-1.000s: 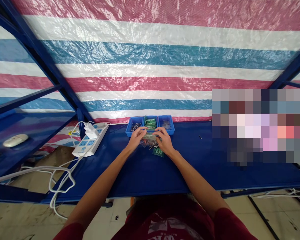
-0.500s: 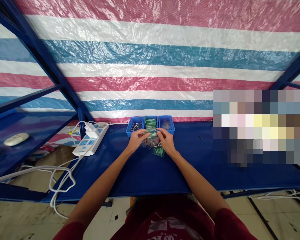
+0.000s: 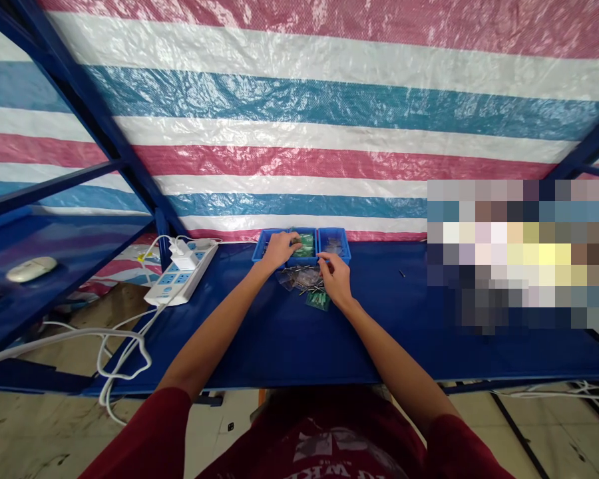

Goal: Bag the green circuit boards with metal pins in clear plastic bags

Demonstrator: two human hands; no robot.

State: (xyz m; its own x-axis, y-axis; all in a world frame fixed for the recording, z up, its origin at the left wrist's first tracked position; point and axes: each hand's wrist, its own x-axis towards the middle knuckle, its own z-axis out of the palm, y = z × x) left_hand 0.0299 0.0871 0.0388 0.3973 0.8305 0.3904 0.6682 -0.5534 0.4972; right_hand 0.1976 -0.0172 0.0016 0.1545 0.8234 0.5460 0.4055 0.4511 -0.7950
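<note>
My left hand (image 3: 281, 248) reaches over the blue bins, its fingers pinched on a small green packet (image 3: 299, 243) above the middle bin (image 3: 304, 247). My right hand (image 3: 335, 279) rests on the blue table (image 3: 279, 332) just before the bins, fingers curled beside a little pile of clear bags and dark screws (image 3: 302, 281). Whether it grips anything I cannot make out. A green packet (image 3: 318, 301) lies on the table by my right wrist. The left bin (image 3: 257, 253) is partly hidden by my left hand. The right bin (image 3: 333, 243) holds small clear items.
A white power strip (image 3: 180, 277) with a plugged charger lies at the table's left, its white cables (image 3: 114, 352) hanging over the edge. A white mouse (image 3: 31, 268) sits on the left shelf. A striped tarp (image 3: 299, 133) backs the table. One dark screw (image 3: 402, 273) lies at right.
My left hand has moved forward from the pile to the middle bin with a green packet. My right hand has stayed by the pile.
</note>
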